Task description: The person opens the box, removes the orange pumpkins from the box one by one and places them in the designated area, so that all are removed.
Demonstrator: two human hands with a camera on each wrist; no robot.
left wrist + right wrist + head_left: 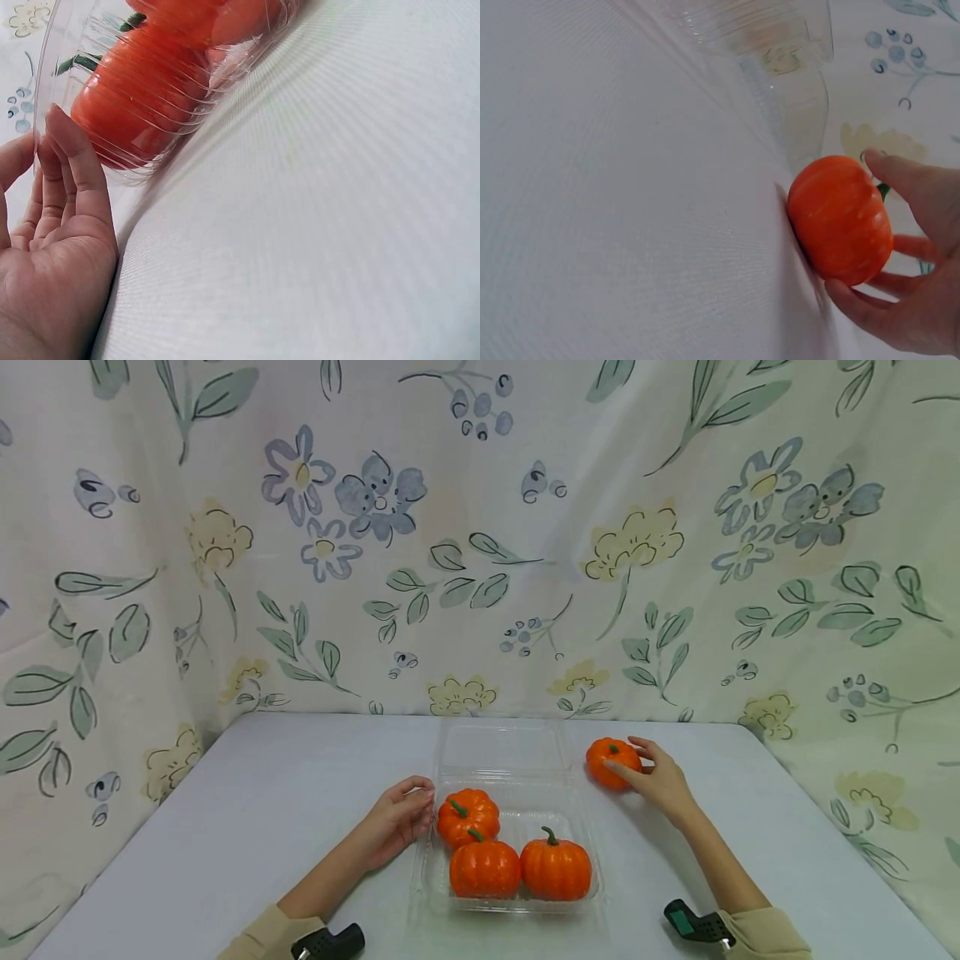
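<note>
**Right Hand [663,783] on Loose Pumpkin [604,760], Left Hand [397,825] at Box [517,906]**

The loose pumpkin is grasped by the right hand: the thumb is laid over its top near the stem, and the fingers are curved round its far side. It is held outside the box, to the right of the lid [498,747]. Whether its full weight is borne by the table [300,793] cannot be told.

The side rim of the box is pinched between the thumb and fingers of the left hand. Three pumpkins are contained in the box, to the right of that hand: the side pumpkin [471,818] is seated just beside the fingers, and the front pair [556,870] is set nearer the wearer. The clear lid is laid back beyond both hands. A black device [697,925] is strapped behind the right hand, over the sleeve [765,935]. Beyond the hands, the table is backed by a floral cloth [480,485].
</note>
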